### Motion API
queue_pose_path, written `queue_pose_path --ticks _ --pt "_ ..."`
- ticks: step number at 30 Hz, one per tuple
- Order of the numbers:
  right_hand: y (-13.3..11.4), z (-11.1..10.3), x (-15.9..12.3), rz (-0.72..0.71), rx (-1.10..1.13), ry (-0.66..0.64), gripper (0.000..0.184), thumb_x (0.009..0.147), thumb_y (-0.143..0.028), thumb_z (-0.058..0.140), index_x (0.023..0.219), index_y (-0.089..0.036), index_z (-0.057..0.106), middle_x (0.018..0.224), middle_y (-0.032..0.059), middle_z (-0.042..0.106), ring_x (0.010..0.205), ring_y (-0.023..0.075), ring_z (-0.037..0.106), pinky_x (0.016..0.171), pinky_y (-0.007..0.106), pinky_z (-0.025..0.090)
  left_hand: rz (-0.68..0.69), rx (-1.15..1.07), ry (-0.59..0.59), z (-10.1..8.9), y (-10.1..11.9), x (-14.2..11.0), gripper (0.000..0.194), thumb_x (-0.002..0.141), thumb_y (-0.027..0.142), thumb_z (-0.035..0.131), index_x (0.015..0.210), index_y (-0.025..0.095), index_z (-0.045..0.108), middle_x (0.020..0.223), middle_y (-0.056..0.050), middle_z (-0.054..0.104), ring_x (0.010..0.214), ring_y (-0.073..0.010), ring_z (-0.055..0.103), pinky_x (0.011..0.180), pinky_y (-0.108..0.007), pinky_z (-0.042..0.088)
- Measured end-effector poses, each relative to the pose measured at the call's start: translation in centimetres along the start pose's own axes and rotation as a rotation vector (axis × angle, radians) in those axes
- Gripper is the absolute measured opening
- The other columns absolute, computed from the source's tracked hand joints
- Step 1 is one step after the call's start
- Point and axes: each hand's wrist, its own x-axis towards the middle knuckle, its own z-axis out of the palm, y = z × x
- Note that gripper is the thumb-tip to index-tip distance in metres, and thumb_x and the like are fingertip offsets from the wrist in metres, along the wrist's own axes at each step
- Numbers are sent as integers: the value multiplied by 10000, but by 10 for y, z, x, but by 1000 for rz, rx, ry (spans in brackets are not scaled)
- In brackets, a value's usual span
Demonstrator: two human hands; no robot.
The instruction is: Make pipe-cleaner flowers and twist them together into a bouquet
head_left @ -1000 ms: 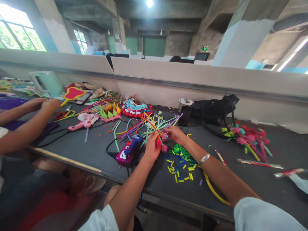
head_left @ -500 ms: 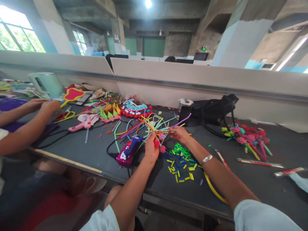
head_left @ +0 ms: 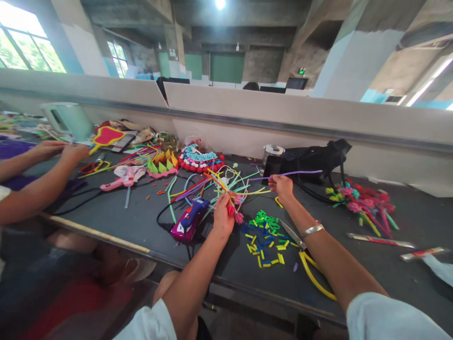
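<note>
My left hand is closed round a bundle of small pink and red flowers on stems, held just above the dark table. My right hand pinches a purple pipe cleaner, pulled out to the right of a loose heap of coloured pipe cleaners. A silver bracelet sits on my right wrist. A purple and blue glue gun lies beside my left hand. Cut yellow, green and blue bits lie between my forearms.
Yellow-handled scissors lie under my right forearm. A black bag and a jar stand behind. Finished flowers lie at right. Another person's hands work at left near a pink glue gun. A beaded piece sits behind.
My right hand has moved right and away from the bundle, drawing a purple pipe cleaner out of the heap. My left hand has stayed in place with the flowers.
</note>
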Motion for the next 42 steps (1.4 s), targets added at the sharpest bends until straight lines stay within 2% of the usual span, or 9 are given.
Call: queue_pose_path --ticks 6,9,12,16,24,29,35,39,42 --pt "-9 46 -11 0 -174 -287 308 939 -328 592 1195 -158 584 1173 81 620 978 197 638 827 398 557 -31 1 -15 3 4 -3 97 797 218 707 760 159 640 715 10 684 666 -94 656 679 -208 509" --pt "-8 66 -14 -2 -236 -381 278 943 -328 585 1166 -163 601 1163 73 625 967 193 638 822 384 558 -38 -3 -20 4 7 -3 104 797 234 714 773 162 644 734 8 688 692 -95 663 704 -207 517" --pt "-1 72 -19 -10 -277 -427 272 941 -334 585 1152 -165 612 1170 66 624 981 204 634 831 384 555 -38 -11 -28 4 8 -5 109 794 250 718 789 170 644 731 15 683 671 -93 653 678 -205 518" --pt "15 60 -26 8 -313 -430 270 942 -334 582 1155 -170 613 1188 69 619 997 207 629 846 390 551 -28 -26 -46 5 7 -8 110 799 261 715 797 179 641 728 22 675 649 -93 643 662 -213 521" --pt "34 40 -29 -7 -237 -285 302 937 -326 595 1185 -152 587 1152 77 626 956 191 643 806 387 563 -6 -27 -62 6 5 -10 132 801 284 726 790 184 640 733 20 676 681 -90 653 696 -215 524" --pt "22 25 -10 -140 -118 -58 288 938 -322 595 1168 -149 593 1128 72 634 928 181 647 787 370 565 -9 -18 -36 1 3 -7 95 827 262 688 805 173 663 816 -13 712 729 -105 672 710 -224 527" --pt "8 -9 4 -324 -3 175 200 928 -281 613 1057 -128 621 924 24 668 732 121 650 669 290 567 25 -5 -7 -1 3 -1 97 823 258 691 788 171 665 805 0 709 714 -80 662 700 -190 508" --pt "6 -31 -1 -425 18 250 219 789 -179 693 997 -123 654 784 -6 682 622 115 648 648 274 567 9 2 6 1 4 -3 83 808 246 709 795 179 663 736 30 685 634 -64 630 656 -187 502" --pt "7 -40 -7 -467 6 248 272 702 -183 694 966 -122 678 735 -2 684 593 131 655 640 283 575 -21 13 -9 4 5 -11 69 811 241 706 809 185 665 739 34 676 638 -69 628 666 -200 511"
